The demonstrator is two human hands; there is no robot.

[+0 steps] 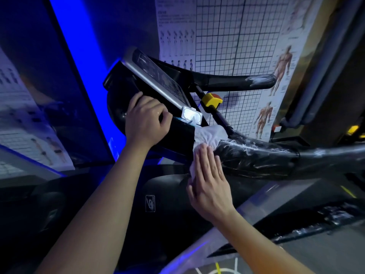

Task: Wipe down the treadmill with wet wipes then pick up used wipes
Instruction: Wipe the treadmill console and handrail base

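Wet wipe [209, 135] lies crumpled and white on the film-wrapped handrail [256, 155], just right of the console [158, 82]. Your right grip [210, 180] is wide, with fingers straight, and presses the wipe flat so it can rub the rail. Your left grip [147, 120] curls round the console's lower edge, probably to steady you. A wipes pack [192, 115] sits at the console's lower corner, within reach.

Poster [217, 36] lettering blurred, nothing legible.
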